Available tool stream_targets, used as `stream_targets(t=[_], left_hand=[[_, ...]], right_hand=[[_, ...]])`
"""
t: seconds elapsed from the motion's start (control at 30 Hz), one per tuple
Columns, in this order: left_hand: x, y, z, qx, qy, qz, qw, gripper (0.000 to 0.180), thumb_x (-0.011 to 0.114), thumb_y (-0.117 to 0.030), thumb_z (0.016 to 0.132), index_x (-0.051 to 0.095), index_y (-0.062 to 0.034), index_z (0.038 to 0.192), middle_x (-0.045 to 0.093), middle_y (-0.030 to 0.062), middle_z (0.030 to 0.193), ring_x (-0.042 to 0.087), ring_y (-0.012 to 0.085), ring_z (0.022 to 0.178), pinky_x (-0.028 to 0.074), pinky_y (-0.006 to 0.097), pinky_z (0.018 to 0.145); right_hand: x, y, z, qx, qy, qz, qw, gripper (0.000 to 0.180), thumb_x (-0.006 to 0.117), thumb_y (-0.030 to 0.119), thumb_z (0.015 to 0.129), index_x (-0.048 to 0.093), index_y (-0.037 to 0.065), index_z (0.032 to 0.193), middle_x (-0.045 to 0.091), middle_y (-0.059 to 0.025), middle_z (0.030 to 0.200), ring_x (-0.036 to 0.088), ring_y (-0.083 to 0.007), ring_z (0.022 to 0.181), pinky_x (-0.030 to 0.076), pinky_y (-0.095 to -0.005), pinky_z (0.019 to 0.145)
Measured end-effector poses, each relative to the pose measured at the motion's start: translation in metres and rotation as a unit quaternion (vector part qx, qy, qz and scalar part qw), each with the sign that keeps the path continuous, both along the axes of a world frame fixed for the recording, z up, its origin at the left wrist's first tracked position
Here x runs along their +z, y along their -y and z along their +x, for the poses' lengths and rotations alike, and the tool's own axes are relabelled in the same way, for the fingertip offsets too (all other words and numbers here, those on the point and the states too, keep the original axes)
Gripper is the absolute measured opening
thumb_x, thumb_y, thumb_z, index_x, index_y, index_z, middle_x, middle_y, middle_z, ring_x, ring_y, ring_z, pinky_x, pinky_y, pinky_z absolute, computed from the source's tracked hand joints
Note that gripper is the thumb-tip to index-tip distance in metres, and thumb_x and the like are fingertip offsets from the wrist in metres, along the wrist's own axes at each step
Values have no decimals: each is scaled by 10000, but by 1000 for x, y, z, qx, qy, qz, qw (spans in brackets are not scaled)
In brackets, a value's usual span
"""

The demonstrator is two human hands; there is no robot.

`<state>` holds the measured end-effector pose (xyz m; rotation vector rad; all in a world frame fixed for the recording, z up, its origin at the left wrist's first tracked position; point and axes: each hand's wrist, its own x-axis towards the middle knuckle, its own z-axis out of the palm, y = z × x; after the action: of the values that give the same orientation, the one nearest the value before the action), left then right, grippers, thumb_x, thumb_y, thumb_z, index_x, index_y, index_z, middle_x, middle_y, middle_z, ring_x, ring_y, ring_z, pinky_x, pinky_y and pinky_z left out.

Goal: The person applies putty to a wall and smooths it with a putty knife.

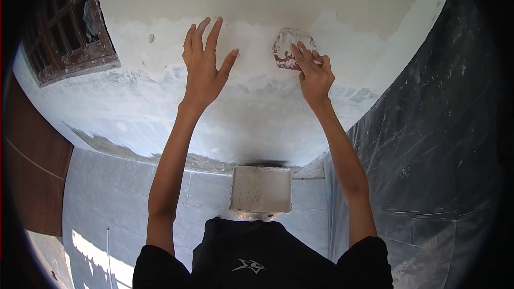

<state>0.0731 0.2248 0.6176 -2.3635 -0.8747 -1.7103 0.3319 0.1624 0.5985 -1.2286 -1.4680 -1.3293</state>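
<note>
My right hand (316, 76) grips a putty scraper (286, 48), its broad face smeared with white filler over reddish-brown patches. The scraper lies against the wall (251, 43), where a rough white coat meets a beige upper area. To its left, my left hand (203, 69) is raised at the wall with fingers spread and nothing in it. Whether its fingertips touch the surface I cannot tell. Below both hands, in front of my body, a square tray (276, 190) holds pale filler with ridged marks on its left half.
A brown wooden window frame (80, 72) with a grid is set in the wall at upper left. Dark plastic sheeting (428, 128) hangs along the right. Grey sheeting (118, 198) covers the floor, and a brown panel (35, 171) stands at far left.
</note>
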Motion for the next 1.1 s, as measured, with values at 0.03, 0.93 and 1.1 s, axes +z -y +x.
stream_targets(t=[0.03, 0.93, 1.1], left_hand=[[1, 1, 0, -1, -9, 5, 1000, 637, 613, -300, 975, 328, -159, 1528, 273, 160, 1550, 200, 426, 1436, 208, 579, 1148], [18, -4, -9, -17, -11, 25, 999, 647, 631, -292, 963, 333, -171, 1524, 256, 134, 1559, 175, 407, 1446, 206, 568, 1156], [16, 4, 1, -49, 0, 6, 999, 633, 629, -314, 964, 356, -162, 1515, 252, 163, 1559, 149, 433, 1447, 205, 580, 1138]], right_hand=[[-6, 12, -4, 7, -13, -46, 999, 605, 718, -91, 655, 723, 222, 1172, 729, 28, 1129, 582, -195, 792, 593, -250, 723], [40, 13, -14, -25, 4, 42, 999, 585, 688, -111, 656, 736, 197, 1151, 729, 15, 1124, 577, -192, 741, 592, -269, 701], [32, -2, 14, -20, 29, 36, 999, 617, 698, -110, 625, 732, 182, 1166, 721, -1, 1154, 577, -206, 750, 572, -268, 680]])
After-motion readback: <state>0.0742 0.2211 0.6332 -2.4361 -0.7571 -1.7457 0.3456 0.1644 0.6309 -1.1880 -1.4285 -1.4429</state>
